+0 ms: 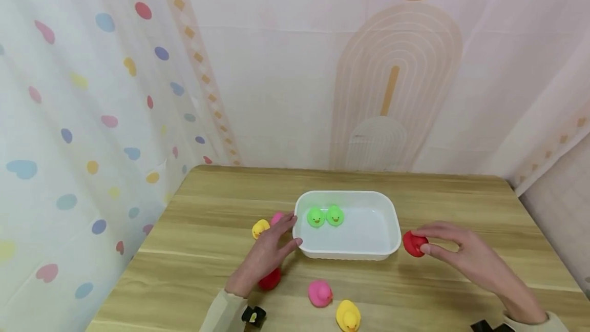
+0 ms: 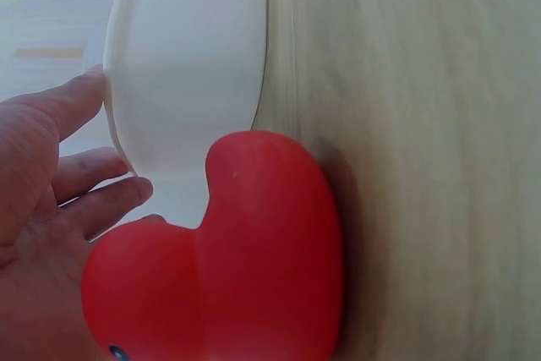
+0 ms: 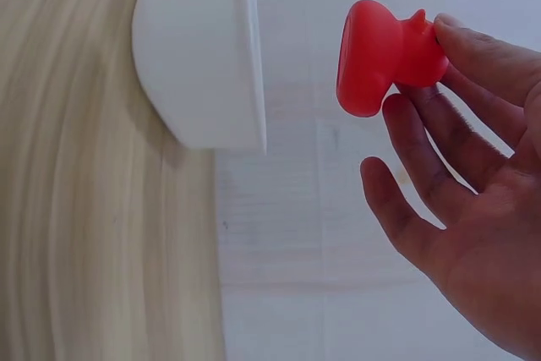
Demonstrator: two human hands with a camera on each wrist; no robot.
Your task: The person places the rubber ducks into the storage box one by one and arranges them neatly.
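Note:
Between thumb and fingers, my right hand (image 1: pixel 465 252) pinches a red rubber duck (image 3: pixel 389 57), held just off the right end of a white plastic tub (image 1: pixel 350 256). Two green rubber ducks (image 1: pixel 335 215) sit side by side in the tub's left half. At the tub's left end, my left hand (image 1: pixel 267 252) touches the rim with its thumb and fingers spread. Close by that hand's wrist is another red duck (image 2: pixel 279 243), partly covered in the head view. Beyond the hand lie a yellow duck (image 1: pixel 260 228) and a partly hidden pink duck (image 1: pixel 277 218).
In front of the tub, on the wooden table (image 1: pixel 184 281), are a pink duck (image 1: pixel 320 293) and a yellow duck (image 1: pixel 348 316). A patterned curtain (image 1: pixel 286 91) hangs along the table's back edge and left side.

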